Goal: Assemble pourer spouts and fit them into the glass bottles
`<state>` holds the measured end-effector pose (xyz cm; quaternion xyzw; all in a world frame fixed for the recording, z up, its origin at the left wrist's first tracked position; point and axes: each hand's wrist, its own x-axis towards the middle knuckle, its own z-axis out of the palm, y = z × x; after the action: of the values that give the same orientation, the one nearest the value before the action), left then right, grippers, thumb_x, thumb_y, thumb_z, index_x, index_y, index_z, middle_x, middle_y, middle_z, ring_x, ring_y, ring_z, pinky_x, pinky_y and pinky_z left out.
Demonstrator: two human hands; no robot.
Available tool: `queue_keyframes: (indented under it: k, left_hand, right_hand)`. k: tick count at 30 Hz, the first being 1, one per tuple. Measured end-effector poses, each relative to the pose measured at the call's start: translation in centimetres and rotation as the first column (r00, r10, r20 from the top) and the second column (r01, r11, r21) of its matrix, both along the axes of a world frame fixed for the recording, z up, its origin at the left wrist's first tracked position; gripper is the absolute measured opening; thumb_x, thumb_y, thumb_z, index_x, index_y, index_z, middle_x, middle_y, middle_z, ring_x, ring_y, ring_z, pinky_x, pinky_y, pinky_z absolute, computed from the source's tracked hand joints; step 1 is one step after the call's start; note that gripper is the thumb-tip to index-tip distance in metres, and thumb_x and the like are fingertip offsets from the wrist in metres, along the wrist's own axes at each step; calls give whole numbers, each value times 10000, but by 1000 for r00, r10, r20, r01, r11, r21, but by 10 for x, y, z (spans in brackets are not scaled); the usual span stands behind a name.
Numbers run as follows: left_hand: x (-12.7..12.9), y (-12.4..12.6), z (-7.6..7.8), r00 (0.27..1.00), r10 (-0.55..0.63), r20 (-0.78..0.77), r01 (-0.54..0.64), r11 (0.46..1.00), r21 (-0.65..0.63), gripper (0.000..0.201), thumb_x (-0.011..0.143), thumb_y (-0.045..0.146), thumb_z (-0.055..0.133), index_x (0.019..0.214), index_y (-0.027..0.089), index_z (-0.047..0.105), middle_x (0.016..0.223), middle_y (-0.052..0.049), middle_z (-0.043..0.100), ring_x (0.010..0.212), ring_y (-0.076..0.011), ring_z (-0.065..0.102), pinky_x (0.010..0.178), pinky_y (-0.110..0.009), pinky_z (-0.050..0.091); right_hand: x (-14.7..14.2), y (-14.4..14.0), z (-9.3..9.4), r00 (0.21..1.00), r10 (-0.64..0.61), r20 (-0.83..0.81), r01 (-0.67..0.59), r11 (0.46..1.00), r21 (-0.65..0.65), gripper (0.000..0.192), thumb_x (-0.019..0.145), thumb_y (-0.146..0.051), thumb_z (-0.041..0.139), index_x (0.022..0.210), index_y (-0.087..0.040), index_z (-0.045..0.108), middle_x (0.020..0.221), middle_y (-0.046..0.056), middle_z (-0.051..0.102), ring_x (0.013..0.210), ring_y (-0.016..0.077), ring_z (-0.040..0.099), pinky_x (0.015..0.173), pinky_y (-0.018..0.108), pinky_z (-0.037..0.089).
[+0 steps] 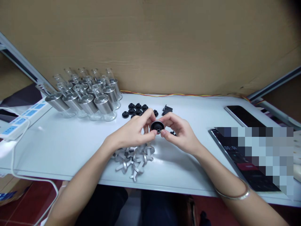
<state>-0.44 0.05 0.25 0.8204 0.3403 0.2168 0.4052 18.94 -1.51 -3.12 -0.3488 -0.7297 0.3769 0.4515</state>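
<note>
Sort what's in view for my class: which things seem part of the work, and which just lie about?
Probably the work:
round part, in left hand and right hand
black round pieces
metal pieces
slim black pieces
glass bottles

Seemingly lying about:
far phone
near phone
power strip
white cable

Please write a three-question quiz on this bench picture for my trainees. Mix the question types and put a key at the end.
1. True or false: the silver-coloured parts lie nearer the camera than the glass bottles.

2. Which arm wears the bracelet?
A) the left
B) the right
C) both

3. In one sentence, what are the left hand and the right hand doing together?

Key
1. True.
2. B.
3. They hold one round part, black inside with a silver-coloured rim, between their fingertips.
</note>
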Motion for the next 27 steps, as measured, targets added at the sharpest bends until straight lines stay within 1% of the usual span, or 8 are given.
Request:
queue_keyframes:
  k: [6,15,20,27]
  left_hand:
    - [0,0,1,1000,-4,-3,4,1000,12,155,826,265,510,872,224,368,767,23,622,682,-142,554,631,-268,393]
    - [1,1,-1,1000,12,10,-12,1000,4,175,810,257,541,862,227,377,722,42,614,631,-124,543,604,-254,395]
    - [1,1,-2,1000,17,11,-17,1000,1,164,804,251,533,866,225,384,757,30,625,672,-135,567,620,-260,405]
    - [-1,2,2,1000,9,0,-9,1000,8,165,790,243,534,848,224,381,720,40,605,640,-129,546,609,-259,399]
  right_hand:
    - [0,-1,1,1000,10,-12,-10,1000,8,117,795,-215,609,893,-189,551,722,-2,585,629,131,544,624,257,462]
    - [0,0,1,1000,4,-2,-4,1000,23,117,788,-206,596,899,-187,563,720,-1,589,620,131,546,612,252,463]
    - [-1,-1,3,1000,-19,19,18,999,32,105,780,-212,596,874,-192,552,708,-2,591,615,133,544,606,252,470]
    - [-1,-1,2,999,-15,28,15,999,29,112,774,-219,603,869,-198,547,721,3,609,630,135,551,617,254,486]
